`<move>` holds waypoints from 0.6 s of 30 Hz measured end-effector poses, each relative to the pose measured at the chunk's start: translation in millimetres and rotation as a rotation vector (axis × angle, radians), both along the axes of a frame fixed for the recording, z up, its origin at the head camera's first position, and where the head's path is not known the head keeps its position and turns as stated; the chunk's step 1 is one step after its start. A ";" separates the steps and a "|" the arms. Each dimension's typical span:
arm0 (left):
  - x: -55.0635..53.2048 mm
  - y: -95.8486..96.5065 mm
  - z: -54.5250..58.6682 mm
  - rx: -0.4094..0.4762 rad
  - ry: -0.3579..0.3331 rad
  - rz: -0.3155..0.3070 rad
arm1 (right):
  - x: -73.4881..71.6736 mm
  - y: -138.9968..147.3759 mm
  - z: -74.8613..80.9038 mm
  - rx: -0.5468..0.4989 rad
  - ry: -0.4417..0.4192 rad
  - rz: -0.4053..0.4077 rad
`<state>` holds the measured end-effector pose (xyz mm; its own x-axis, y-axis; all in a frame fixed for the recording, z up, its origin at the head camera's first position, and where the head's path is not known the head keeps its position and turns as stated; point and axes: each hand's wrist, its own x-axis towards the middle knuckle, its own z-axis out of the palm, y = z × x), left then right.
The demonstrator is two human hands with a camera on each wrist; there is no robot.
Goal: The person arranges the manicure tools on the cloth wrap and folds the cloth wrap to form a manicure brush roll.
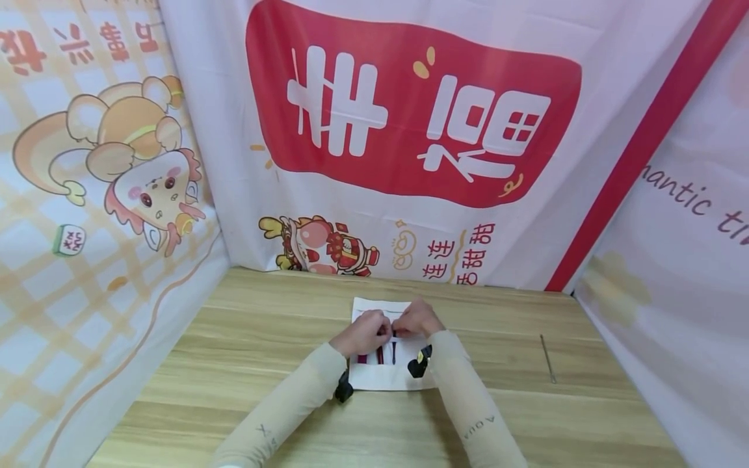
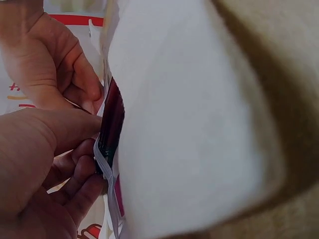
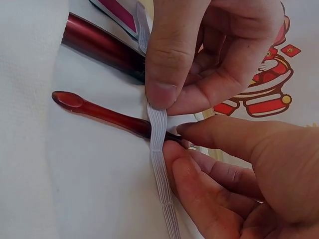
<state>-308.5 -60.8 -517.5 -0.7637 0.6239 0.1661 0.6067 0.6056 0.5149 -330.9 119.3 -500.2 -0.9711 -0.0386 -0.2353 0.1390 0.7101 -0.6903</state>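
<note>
A white fabric pouch lies on the table under both hands. Across it runs a white ribbed elastic band. My left hand pinches this band, its thumb on top, beside a thick dark-red tube. Under the band passes a slim dark-red tool with a spoon-shaped end toward the pouch's folded edge. My right hand pinches the tool's thin end just past the band, between thumb and forefinger. A pink-panelled flat item sits beyond the tube, partly hidden by the left hand.
On the wooden table a thin metal rod lies off to the right. Printed cloth hangings enclose the table at the back and both sides. Black wrist cameras are strapped near each cuff.
</note>
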 end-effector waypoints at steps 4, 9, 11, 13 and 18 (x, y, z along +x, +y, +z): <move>0.5 0.9 1.9 -0.012 -0.010 0.006 | 0.4 9.4 6.2 0.056 0.005 0.054; -1.3 2.9 4.5 -0.035 -0.008 0.003 | 0.0 40.3 21.6 0.073 0.057 0.141; -2.6 4.3 5.5 -0.044 -0.006 0.000 | 0.6 58.5 28.4 0.067 0.107 0.211; -3.7 6.1 6.3 -0.040 -0.007 -0.007 | 2.2 78.7 36.1 0.069 0.164 0.283; -5.1 12.1 7.6 -0.022 -0.002 -0.031 | 10.5 133.3 54.2 0.165 0.243 0.379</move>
<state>-313.7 -48.7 -509.9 -0.7442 0.6509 0.1501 0.6242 0.5976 0.5032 -320.4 252.6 -446.0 -0.9235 -0.3818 -0.0363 -0.3020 0.7822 -0.5449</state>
